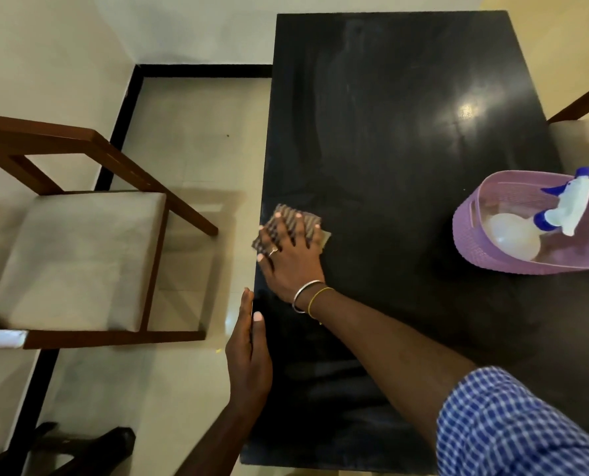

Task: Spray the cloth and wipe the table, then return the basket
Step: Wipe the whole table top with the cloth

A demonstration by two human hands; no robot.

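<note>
A black glossy table [406, 132] fills the middle of the view. My right hand [291, 255] lies flat, fingers spread, on a folded striped cloth [286, 214] at the table's left edge and presses it down. My left hand [250, 348] rests on that same left edge nearer to me, fingers together along the side, thumb on top. A purple basket [475, 249] stands on the table at the right, and a white spray bottle [561, 211] with blue nozzle and collar lies in it.
A wooden chair [80, 255] with a pale cushion stands on the tiled floor left of the table. Another chair's wooden part [581, 104] shows at the right edge. Dark furniture legs [80, 441] sit at the bottom left.
</note>
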